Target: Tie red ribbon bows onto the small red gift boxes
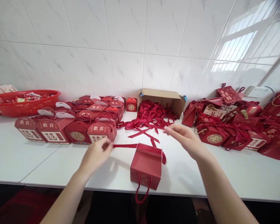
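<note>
Our left fingers (109,147) clamp a ribbon (124,146) not yet tied at the box (146,161); whether our right fingers (177,130) grip, we cannot tell.

One left hand (95,155), one right hand (186,140), one red box (146,165) between them.
Four boxes (53,132) make the near row at left; those behind overlap too much to count. At far centre: one small box (131,105), one carton (162,93), two blue tape pieces (185,98), and ribbons (149,113) too tangled to number. Far left has one red basin (32,108), its packets (31,96) too small to count; at right, one power strip (257,91) and gift packages (212,137) overlapping beyond a sure count.
</note>
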`<state>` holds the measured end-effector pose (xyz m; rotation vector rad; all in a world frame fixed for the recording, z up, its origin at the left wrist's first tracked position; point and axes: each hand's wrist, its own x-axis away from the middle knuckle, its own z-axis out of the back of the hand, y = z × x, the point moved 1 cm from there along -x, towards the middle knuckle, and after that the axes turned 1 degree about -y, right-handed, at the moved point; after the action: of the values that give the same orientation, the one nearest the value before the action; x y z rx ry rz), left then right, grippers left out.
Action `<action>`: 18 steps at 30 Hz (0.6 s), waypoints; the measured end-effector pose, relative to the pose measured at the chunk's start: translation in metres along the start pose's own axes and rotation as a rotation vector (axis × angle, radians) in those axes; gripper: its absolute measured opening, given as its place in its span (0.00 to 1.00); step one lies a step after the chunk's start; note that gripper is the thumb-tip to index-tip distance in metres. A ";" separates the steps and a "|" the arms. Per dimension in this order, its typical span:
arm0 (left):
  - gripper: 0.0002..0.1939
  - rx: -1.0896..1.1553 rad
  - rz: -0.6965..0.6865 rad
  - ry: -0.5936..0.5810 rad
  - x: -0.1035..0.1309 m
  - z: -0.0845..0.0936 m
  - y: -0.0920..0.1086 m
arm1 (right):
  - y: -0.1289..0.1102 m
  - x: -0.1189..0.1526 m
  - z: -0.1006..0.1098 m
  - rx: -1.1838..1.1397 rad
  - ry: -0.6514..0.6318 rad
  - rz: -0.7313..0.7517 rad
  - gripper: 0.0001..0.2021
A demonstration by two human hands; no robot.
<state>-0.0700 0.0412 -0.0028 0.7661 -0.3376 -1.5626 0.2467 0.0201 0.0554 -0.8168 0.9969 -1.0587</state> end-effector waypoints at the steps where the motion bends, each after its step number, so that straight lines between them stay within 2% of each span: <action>1: 0.10 -0.087 0.043 0.002 -0.001 0.005 -0.014 | 0.003 0.013 0.007 0.008 -0.020 -0.008 0.16; 3: 0.10 -0.191 0.130 0.038 0.002 0.012 -0.032 | 0.010 0.039 0.011 0.017 -0.206 -0.081 0.17; 4: 0.11 -0.206 0.149 0.059 0.006 0.012 -0.035 | 0.014 0.052 0.008 0.025 -0.304 -0.137 0.18; 5: 0.12 -0.186 0.140 0.073 0.011 0.011 -0.032 | 0.019 0.063 0.004 0.040 -0.361 -0.193 0.18; 7: 0.14 -0.064 0.051 0.009 0.025 0.004 -0.015 | 0.028 0.079 -0.010 0.065 -0.385 -0.276 0.20; 10: 0.16 0.163 -0.075 -0.332 0.047 -0.011 0.021 | 0.043 0.090 -0.032 0.034 -0.318 -0.320 0.26; 12: 0.16 0.220 -0.103 -0.463 0.056 -0.020 0.039 | 0.053 0.091 -0.045 -0.047 -0.248 -0.324 0.31; 15: 0.13 0.372 -0.092 -0.444 0.054 -0.033 0.047 | 0.063 0.086 -0.057 -0.243 -0.014 -0.259 0.34; 18: 0.15 0.750 0.035 -0.321 0.040 -0.043 0.044 | 0.061 0.078 -0.065 -0.532 0.230 -0.116 0.30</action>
<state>-0.0075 0.0050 -0.0180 1.0617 -1.2108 -1.5218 0.2180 -0.0406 -0.0418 -1.2134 1.4753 -1.0120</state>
